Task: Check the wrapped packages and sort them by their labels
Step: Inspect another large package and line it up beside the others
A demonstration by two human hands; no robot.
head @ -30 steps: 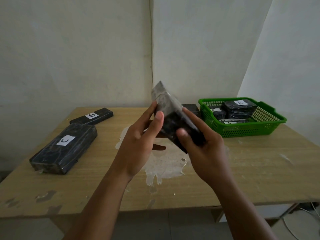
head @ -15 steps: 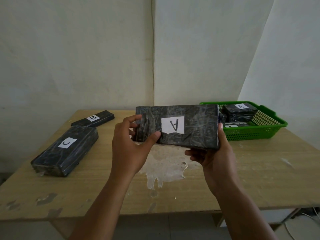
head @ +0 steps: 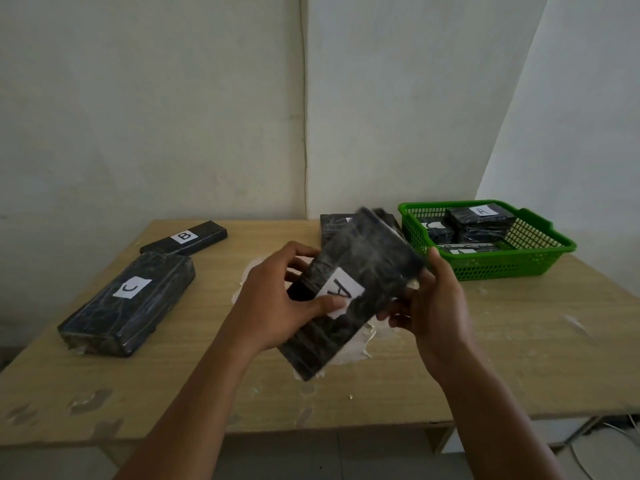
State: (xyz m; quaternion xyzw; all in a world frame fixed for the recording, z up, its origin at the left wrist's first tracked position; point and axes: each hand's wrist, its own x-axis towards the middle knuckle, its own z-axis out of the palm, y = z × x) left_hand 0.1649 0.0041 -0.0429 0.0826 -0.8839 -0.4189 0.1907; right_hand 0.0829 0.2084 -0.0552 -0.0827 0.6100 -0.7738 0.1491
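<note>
A black wrapped package labelled A (head: 360,271) is held tilted above the middle of the wooden table (head: 519,341), blurred with motion. My left hand (head: 277,303) grips its left side, thumb on the white label. My right hand (head: 433,299) holds its right edge. On the left lie a large package labelled C (head: 128,299) and a slim one labelled B (head: 185,238). A green basket (head: 540,258) at the back right holds several black packages, the top one labelled A (head: 479,220). Another black package (head: 332,223) lies behind the held one, partly hidden.
A white patch of worn surface (head: 349,351) spreads under my hands. Pale walls meet in a corner behind the table. The table's front edge runs below my forearms, and white cables (head: 620,441) lie on the floor at lower right.
The held package went from edge-on, to flat with its A label facing me, to tilted diagonally now. My left thumb moved onto the label. The camera dipped slightly.
</note>
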